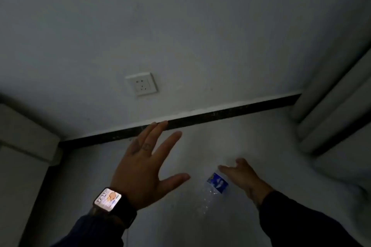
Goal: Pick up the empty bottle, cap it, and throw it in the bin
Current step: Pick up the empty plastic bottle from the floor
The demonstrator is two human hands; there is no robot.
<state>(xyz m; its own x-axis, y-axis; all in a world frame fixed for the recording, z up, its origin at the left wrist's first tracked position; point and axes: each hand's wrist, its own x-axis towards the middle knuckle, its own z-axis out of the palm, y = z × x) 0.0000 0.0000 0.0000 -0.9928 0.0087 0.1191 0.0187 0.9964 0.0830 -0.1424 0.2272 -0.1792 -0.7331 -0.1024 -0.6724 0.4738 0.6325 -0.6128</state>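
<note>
At the pick-up step, the clear bottle (213, 188) lies on the floor at lower centre, the right hand (244, 179) open just beside it, the left hand (144, 168) spread empty; next, presumably, close around its body.

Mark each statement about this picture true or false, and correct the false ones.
1. A clear bottle with a blue label lies on the pale floor. True.
2. The left hand is spread open and holds nothing. True.
3. The watch is on the right wrist. False: it is on the left wrist.
4. A wall socket sits above the dark skirting board. True.
5. The right hand has the bottle in a closed grip, lifted clear of the floor. False: its fingers are open beside the bottle.
</note>
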